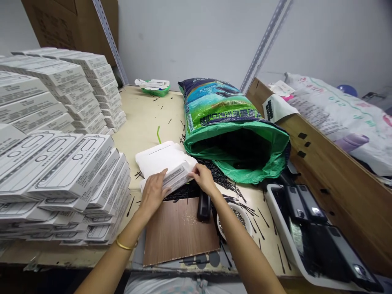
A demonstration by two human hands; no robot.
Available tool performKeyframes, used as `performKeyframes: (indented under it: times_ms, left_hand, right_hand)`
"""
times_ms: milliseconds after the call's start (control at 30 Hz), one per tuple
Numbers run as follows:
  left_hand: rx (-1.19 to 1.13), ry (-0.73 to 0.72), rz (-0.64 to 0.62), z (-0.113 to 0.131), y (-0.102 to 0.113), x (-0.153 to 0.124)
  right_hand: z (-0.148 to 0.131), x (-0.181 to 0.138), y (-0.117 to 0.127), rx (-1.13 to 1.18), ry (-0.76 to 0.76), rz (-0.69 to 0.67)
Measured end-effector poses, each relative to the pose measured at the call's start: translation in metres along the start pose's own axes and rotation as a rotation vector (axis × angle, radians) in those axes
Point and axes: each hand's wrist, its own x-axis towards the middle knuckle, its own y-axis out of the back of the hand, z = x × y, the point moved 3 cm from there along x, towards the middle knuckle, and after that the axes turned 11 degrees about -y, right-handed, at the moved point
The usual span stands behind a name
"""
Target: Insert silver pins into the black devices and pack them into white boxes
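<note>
Head view: left hand (pixel 153 192) and right hand (pixel 202 178) pinch a white box (pixel 163 160) by an open sack (pixel 228 116) of black sticks (pixel 221 176).

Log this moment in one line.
left hand, right hand: holding white boxes | under: black sticks | behind: open green sack | left: box stacks

Small stack of white boxes (pixel 163 163): flat, rectangular, plain white top crossed by one thin dark line, printed label on the near edge. Lies mid-counter (pixel 143 118), slightly askew. Near end is clasped between left hand (pixel 152 192) and right hand (pixel 204 178).
</note>
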Motion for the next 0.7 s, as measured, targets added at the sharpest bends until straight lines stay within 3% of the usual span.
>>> performKeyframes:
  times_ms: [67, 133, 233, 300, 333, 400, 467, 533, 700]
  left_hand:
    - [-0.261, 0.043, -0.036, 0.012, 0.018, 0.008]
    - [-0.670, 0.082, -0.258, 0.033, 0.023, 0.011]
    - [-1.362, 0.255, -0.622, 0.070, 0.011, -0.002]
    - [-1.589, 0.466, -0.655, 0.083, -0.005, -0.015]
    - [-1.619, 0.544, -0.614, 0.086, -0.013, -0.020]
    - [-1.605, 0.598, -0.495, 0.090, -0.026, -0.029]
    - [-1.572, 0.572, -0.379, 0.095, -0.033, -0.035]
    - [-1.505, 0.549, -0.316, 0.101, -0.036, -0.041]
    - [-1.388, 0.531, -0.418, 0.118, -0.047, -0.055]
  right_hand:
    - [-0.008, -0.011, 0.027, 0.066, 0.105, 0.039]
    - [-0.016, -0.027, 0.050, 0.178, 0.266, 0.020]
    - [-0.015, -0.050, 0.063, 0.417, 0.392, -0.240]
    - [-0.005, -0.063, 0.060, 0.666, 0.359, -0.413]
    - [0.002, -0.069, 0.057, 0.787, 0.323, -0.433]
    - [0.016, -0.080, 0.048, 0.923, 0.220, -0.292]
    - [0.027, -0.093, 0.036, 0.890, 0.085, -0.066]
    - [0.032, -0.109, 0.022, 0.807, -0.051, 0.060]
    - [0.028, -0.134, 0.001, 0.823, -0.180, 0.140]
